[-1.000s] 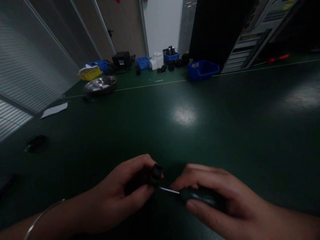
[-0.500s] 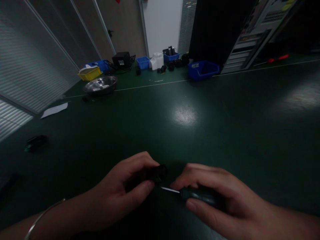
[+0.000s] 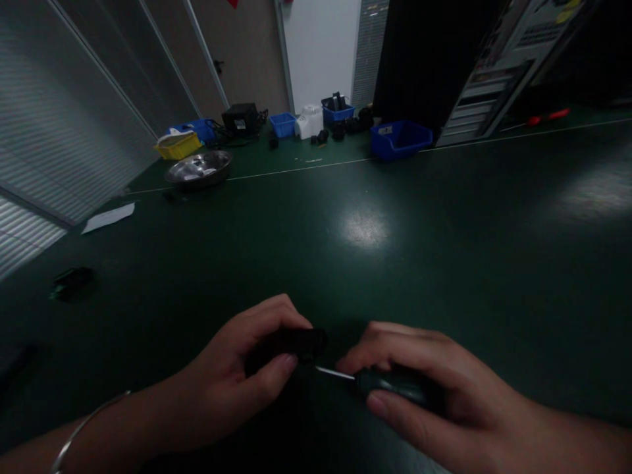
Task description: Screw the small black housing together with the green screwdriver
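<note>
Bracing advised | small black blocky part [image 3: 311, 341] pinched by left fingers [image 3: 284, 317] | dark-handled, metal-shafted tool [image 3: 385, 383] clasped by right fingers [image 3: 399, 339] | tip [image 3: 318, 368] best angled off left thumb [image 3: 270, 382]

Dark green flat bench [image 3: 237, 250] looks smooth, semi-gloss. Slim silver screwdriver shaft [image 3: 336, 373] is shiny metal; dark green rounded handle [image 3: 395, 386] looks plastic, faint sheen. Round silver bowl [image 3: 217, 172] is polished metal. Deep-blue open bin [image 3: 395, 150], smooth plastic. White strip [image 3: 109, 217], matt paper. Thin silver bangle [image 3: 74, 433], glossy metal.
</note>
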`<state>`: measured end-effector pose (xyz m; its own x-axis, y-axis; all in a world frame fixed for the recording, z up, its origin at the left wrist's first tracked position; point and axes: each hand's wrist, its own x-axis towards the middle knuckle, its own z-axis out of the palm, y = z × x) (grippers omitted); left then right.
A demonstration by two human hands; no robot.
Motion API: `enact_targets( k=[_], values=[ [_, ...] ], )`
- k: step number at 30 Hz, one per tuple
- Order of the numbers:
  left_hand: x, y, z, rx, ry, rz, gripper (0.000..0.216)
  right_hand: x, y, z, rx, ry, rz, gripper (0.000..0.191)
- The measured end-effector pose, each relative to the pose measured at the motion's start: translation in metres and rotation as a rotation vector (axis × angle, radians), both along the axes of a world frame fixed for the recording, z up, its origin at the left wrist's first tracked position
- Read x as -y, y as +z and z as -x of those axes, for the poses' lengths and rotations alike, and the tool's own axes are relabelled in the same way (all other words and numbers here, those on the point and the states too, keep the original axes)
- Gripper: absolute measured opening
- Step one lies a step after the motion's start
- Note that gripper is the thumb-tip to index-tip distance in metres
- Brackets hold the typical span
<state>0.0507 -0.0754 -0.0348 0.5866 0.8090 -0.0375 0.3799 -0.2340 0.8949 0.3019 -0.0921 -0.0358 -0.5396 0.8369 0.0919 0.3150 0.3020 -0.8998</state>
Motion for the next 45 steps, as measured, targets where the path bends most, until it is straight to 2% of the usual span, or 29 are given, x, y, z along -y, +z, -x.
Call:
enact_targets(
  k=[10, 45],
  values=[
    [0.0008, 0.0004, 0.002, -0.059, -0.029, -0.051, 0.022, 0.0048, -0.002, -0.003, -0.021, -0.008, -0.003, 0.021],
    [0.0078, -0.0084, 0.0016, -0.043, -0.004, -0.176, 0.027, 0.0019, -0.0055, -0.0006, -0.008, 0.007, -0.008, 0.023]
  ],
)
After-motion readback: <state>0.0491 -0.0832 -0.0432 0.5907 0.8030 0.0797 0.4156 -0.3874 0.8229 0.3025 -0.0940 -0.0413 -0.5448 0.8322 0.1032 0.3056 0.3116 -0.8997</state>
